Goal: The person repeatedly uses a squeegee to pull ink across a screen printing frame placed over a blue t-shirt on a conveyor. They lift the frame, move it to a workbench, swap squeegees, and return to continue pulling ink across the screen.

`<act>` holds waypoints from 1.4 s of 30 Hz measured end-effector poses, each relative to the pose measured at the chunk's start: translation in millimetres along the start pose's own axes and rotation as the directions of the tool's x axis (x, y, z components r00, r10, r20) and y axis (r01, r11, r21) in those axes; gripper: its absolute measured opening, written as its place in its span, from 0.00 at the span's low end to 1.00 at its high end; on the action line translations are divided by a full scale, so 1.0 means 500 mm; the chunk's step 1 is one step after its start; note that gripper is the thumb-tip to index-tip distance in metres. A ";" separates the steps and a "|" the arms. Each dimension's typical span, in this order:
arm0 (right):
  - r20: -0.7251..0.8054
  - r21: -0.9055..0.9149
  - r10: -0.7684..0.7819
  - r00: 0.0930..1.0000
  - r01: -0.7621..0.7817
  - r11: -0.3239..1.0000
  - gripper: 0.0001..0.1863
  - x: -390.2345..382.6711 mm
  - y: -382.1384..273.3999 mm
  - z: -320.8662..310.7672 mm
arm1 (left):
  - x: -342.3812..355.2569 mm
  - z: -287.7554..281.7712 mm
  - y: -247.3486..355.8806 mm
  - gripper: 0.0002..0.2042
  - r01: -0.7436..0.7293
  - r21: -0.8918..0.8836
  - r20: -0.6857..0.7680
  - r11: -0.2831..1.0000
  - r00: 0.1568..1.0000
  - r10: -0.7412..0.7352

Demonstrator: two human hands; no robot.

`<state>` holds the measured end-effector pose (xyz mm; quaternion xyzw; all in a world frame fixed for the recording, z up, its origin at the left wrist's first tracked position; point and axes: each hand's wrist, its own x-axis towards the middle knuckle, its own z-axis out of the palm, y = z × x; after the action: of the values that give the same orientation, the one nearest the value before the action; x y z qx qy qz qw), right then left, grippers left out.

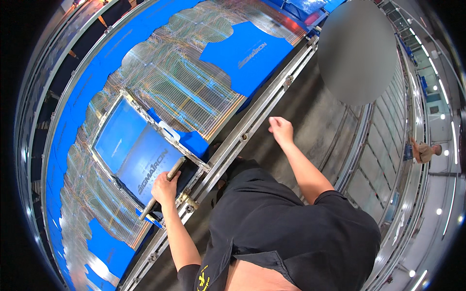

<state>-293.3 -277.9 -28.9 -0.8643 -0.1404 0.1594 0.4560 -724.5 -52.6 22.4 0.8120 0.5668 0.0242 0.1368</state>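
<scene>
My left hand [165, 189] is closed round the bar of a long squeegee [175, 169], which lies slantwise across the near end of a screen-printing frame [103, 162]. Blue colour covers the mesh [133, 145] of the frame, and dark lettering shows on it. Beneath the frame are blue cut fabric pieces [257, 56] laid on a long, shiny, striped table [194, 92]. Out to the right, over the aisle and away from the frame, my right hand [281, 130] is held with its fingers curled in. Nothing shows in it.
A metal rail [245, 136] runs along the table's near edge, with a clamp-like fitting [187, 201] beside the frame. Behind the aisle floor [301, 126] stands another long table [376, 150]. One person [424, 151] is far off at the right; a blurred patch covers the upper right.
</scene>
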 end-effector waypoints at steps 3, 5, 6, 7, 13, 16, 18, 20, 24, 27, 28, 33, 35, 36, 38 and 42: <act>-0.066 -0.001 0.018 0.998 -0.018 1.000 0.17 0.044 0.051 -0.058 | 0.002 -0.002 0.009 0.20 0.013 0.009 -0.003 1.000 1.000 -0.013; -0.050 0.073 0.110 0.993 -0.107 0.992 0.20 0.083 0.082 -0.077 | 0.004 0.001 0.015 0.20 0.046 0.047 0.034 0.998 0.998 -0.048; -0.056 0.123 0.174 0.983 -0.167 0.978 0.24 0.112 0.100 -0.087 | 0.006 0.006 0.022 0.20 0.024 0.035 0.048 0.999 0.999 -0.025; -0.040 0.205 0.214 0.976 -0.201 0.958 0.28 0.137 0.116 -0.088 | 0.007 0.006 0.023 0.19 0.036 0.019 0.046 0.999 0.998 -0.037; -0.114 0.196 0.186 0.976 -0.161 0.967 0.36 0.490 0.218 -0.166 | 0.027 0.016 0.068 0.14 0.081 -0.034 0.044 0.996 0.996 -0.079; -0.117 0.298 0.143 0.983 -0.103 0.949 0.34 0.696 0.241 -0.252 | 0.040 0.024 0.102 0.15 0.269 0.061 0.174 0.961 0.945 -0.276; -0.207 0.213 0.104 0.973 -0.059 0.975 0.36 0.816 0.230 -0.321 | 0.050 0.033 0.118 0.20 0.270 0.265 0.293 0.925 0.892 -0.345; -0.256 0.227 0.133 0.957 -0.074 0.971 0.39 0.915 0.200 -0.388 | 0.060 0.047 0.125 0.23 0.278 0.357 0.340 0.892 0.851 -0.401; -0.302 0.174 0.081 0.950 -0.029 0.984 0.47 1.075 0.135 -0.491 | 0.069 0.064 0.124 0.27 0.351 0.429 0.351 0.832 0.784 -0.512; -0.293 0.040 0.067 0.954 -0.058 0.998 0.50 1.136 0.097 -0.506 | 0.079 0.068 0.137 0.30 0.403 0.516 0.337 0.756 0.716 -0.612; -0.273 -0.010 0.063 0.960 -0.068 0.998 0.50 1.144 0.078 -0.505 | 0.082 0.067 0.145 0.30 0.422 0.538 0.326 0.730 0.694 -0.642; 0.201 -0.659 0.225 0.953 -0.038 0.751 0.35 1.104 -0.095 -0.495 | 0.102 0.059 0.195 0.31 0.397 0.651 0.347 0.647 0.603 -0.718; 0.462 -0.606 0.432 0.774 -0.080 0.792 0.30 1.068 -0.166 -0.475 | 0.113 0.055 0.203 0.32 0.378 0.640 0.378 0.669 0.603 -0.702; 0.631 -0.448 0.423 0.650 -0.139 0.883 0.29 1.048 -0.188 -0.448 | 0.118 0.052 0.204 0.32 0.380 0.647 0.394 0.661 0.575 -0.717; 0.819 -0.273 0.328 0.472 -0.183 0.944 0.27 1.003 -0.198 -0.355 | 0.128 0.049 0.197 0.33 0.370 0.612 0.428 0.699 0.587 -0.687; 0.914 -0.290 0.228 0.337 0.148 0.945 0.27 0.932 -0.169 -0.161 | 0.142 0.044 0.172 0.33 0.399 0.575 0.469 0.714 0.554 -0.687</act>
<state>155.1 -111.0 15.7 -0.6786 -0.3793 0.6134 0.1392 -616.6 -18.6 14.6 0.5531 0.7002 -0.4236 0.1559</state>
